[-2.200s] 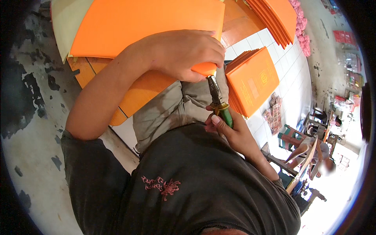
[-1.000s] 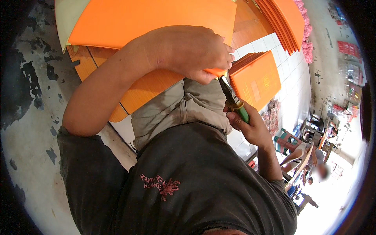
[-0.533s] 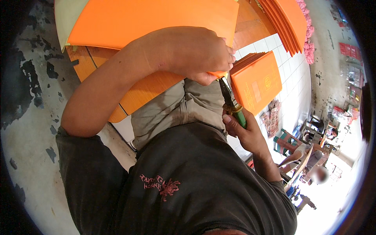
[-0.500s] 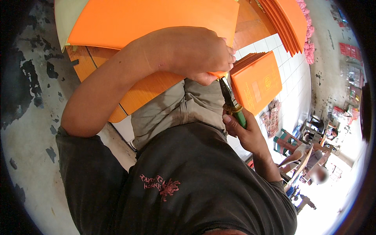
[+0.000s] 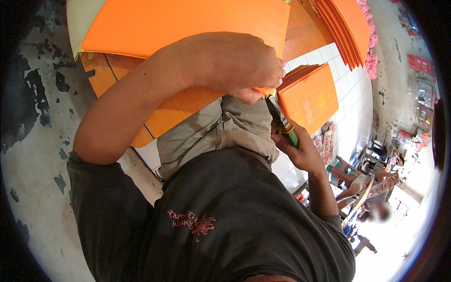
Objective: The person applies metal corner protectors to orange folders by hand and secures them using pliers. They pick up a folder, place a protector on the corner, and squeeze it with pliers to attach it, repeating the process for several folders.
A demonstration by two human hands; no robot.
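Note:
A large orange cover [image 5: 197, 23], with a pale yellowish lining at its far left edge, lies over the wooden table. My left hand [image 5: 253, 66] is closed on its near right corner, the thumb below and the fingers folded over it. Pliers [image 5: 279, 115] with green handles are in my right hand [image 5: 303, 152], which is wrapped round the grips. Their dark jaws point up and left and meet the corner beside my left thumb. Whether the jaws clamp the edge cannot be seen clearly.
A stack of orange folders [image 5: 310, 98] stands just right of my hands on white tiles. More orange covers [image 5: 345, 28] are piled at the far right of the wooden table [image 5: 178, 115]. Pink bundles [image 5: 371, 66] lie behind them. Another person [image 5: 376, 188] sits farther right.
My right hand and the pliers have shifted slightly right, and the right wrist has turned. My left hand stays on the corner. The person at the right has moved a little.

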